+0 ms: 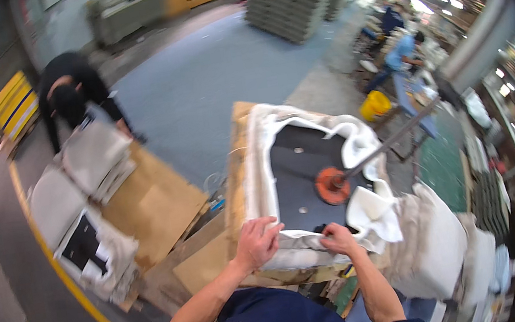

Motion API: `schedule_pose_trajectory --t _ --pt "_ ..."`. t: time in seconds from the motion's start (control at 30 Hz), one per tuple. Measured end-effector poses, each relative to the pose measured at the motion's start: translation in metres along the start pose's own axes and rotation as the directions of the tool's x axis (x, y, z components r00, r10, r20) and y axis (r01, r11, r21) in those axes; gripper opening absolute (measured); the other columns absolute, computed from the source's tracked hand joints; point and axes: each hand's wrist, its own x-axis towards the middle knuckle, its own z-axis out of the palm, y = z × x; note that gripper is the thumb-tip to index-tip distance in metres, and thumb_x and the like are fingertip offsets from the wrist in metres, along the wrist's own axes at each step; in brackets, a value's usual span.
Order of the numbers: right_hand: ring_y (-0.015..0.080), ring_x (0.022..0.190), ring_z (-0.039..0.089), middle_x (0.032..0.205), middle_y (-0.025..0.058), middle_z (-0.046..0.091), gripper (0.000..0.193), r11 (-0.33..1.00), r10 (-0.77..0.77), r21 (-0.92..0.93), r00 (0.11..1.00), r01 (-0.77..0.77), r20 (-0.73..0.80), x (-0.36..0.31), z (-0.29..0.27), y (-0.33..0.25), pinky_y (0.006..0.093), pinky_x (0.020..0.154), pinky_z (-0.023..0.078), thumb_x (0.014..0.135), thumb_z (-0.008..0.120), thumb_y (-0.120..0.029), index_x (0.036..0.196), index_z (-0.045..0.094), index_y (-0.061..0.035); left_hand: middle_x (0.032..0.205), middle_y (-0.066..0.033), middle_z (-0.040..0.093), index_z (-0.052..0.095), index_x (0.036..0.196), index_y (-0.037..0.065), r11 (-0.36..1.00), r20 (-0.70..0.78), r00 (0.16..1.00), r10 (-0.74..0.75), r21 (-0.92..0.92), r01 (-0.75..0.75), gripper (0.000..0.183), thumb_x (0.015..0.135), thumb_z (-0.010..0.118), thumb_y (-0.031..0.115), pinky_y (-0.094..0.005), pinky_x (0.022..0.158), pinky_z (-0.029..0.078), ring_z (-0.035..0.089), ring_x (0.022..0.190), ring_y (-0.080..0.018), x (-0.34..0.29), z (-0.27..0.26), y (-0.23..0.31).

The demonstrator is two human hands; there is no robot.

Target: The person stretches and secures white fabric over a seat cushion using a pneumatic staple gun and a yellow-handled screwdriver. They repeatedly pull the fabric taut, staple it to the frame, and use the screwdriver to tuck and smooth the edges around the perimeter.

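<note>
A seat cushion (255, 154) in light grey fabric lies upside down on a wooden bench. White padding (361, 144) bulges around a dark board (296, 175) set in its middle. An orange disc (332, 186) on the end of a metal rod (388, 143) rests on the board. At the cushion's near left corner my left hand (259, 243) has its fingers curled over the edge of the cover. Farther right along the same near edge, my right hand (340, 240) pinches the cover where it meets the board. Both palms are hidden.
Stacked cushions (93, 152) stand on a plywood sheet (154, 203) at left, where a person in black (70, 89) bends over. More cushions (426, 242) lie at my right. A tall stack of grey panels (287, 0) is at the back; a person in blue (402, 52) works far right.
</note>
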Motion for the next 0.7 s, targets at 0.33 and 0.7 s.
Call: schedule_pose_trajectory --t 0.33,0.7 --pt "0.0316 0.089 0.069 0.094 0.0128 0.070 0.024 0.963 -0.078 0.246 0.987 0.111 -0.143 -0.009 0.020 0.008 0.0400 0.080 0.055 0.083 0.076 -0.027 0.091 0.072 -0.0053 0.105 -0.0072 0.062 0.069 0.121 0.013 0.956 0.444 0.877 0.185 0.127 -0.265 0.044 0.086 0.074 0.039 -0.0416 0.091 0.047 0.060 0.102 -0.0265 0.025 0.080 -0.015" --pt "0.0197 0.070 0.065 0.079 0.0101 0.072 0.027 0.989 0.040 0.139 0.999 -0.041 0.016 -0.016 0.008 -0.018 0.0355 0.068 0.053 0.088 0.075 -0.029 0.094 0.073 -0.0024 0.096 -0.0066 0.061 0.067 0.096 0.013 0.959 0.454 0.869 0.196 0.097 -0.267 0.028 0.086 0.071 0.039 -0.0424 0.082 0.048 0.060 0.096 -0.0263 0.016 0.079 -0.025"
